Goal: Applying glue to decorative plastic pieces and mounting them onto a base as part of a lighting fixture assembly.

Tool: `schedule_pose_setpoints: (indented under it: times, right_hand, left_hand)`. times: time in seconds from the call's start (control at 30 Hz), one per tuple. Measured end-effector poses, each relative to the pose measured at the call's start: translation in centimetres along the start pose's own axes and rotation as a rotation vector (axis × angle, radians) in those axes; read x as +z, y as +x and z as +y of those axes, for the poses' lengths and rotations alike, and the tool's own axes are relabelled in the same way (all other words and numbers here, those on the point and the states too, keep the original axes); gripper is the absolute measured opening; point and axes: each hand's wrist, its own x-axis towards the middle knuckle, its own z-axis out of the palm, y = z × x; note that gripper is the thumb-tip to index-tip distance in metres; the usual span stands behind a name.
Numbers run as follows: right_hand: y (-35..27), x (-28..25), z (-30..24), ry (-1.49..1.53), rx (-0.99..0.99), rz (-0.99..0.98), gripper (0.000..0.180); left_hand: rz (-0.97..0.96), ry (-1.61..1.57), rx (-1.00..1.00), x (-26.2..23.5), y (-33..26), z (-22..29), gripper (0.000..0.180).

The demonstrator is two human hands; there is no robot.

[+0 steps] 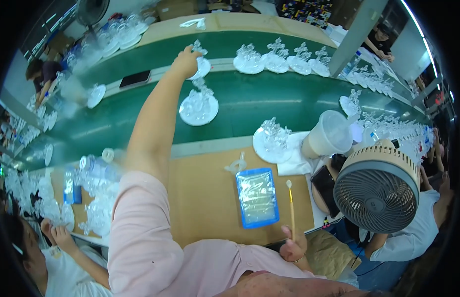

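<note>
My left arm stretches far out over the green conveyor belt. At its end my left hand (184,63) has its fingers closed on a clear plastic ornament (203,68) with a round base, partly hidden by the hand. A similar clear ornament (199,108) stands nearer on the belt. Low at the right, my right hand (293,245) grips a thin paintbrush (292,210) upright, its pale tip pointing up. Left of the brush lies a blue tray (257,198) with a shiny, clear-covered pad in it. Another clear ornament (272,142) sits behind the tray at the table's far edge.
Several clear ornaments (276,60) line the far belt. A white bucket (329,133), a dark fan (377,193) and a phone (326,190) stand at the right. Another phone (135,78) lies between the belts. Bottles (99,168) stand left; a co-worker (62,257) sits there.
</note>
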Motion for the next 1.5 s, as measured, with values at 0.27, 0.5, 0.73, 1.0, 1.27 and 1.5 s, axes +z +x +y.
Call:
schedule_pose_setpoints:
  times: [0.27,0.5,0.73,1.0,1.27,1.5]
  right_hand:
    - [5.3,2.2,-2.5,-0.633,-0.671,0.253,0.032]
    - [5.6,2.4,-3.2,-0.562,-0.637,0.237,0.034]
    - [6.2,2.3,-2.1,-0.429,-0.731,0.17,0.035]
    - [4.6,2.6,-2.3,-0.495,-0.871,0.237,0.028]
    - [1.2,1.4,-8.4,-0.468,-1.072,0.315,0.016]
    - [3.4,0.4,-13.6,-0.467,-0.886,0.394,0.007]
  left_hand:
    - [-0.141,0.24,0.17,6.0,3.9,-6.1,0.022]
    - [0.119,0.246,0.246,3.7,3.5,-4.3,0.015]
    - [0.322,0.196,0.139,-10.9,1.0,-0.6,0.025]
    - [0.018,0.48,0.46,-20.7,-14.7,9.7,0.012]
    - [-0.672,0.218,0.409,-14.1,-35.0,13.3,0.015]
    - [0.104,-0.112,0.169,-15.6,-40.5,13.2,0.039]
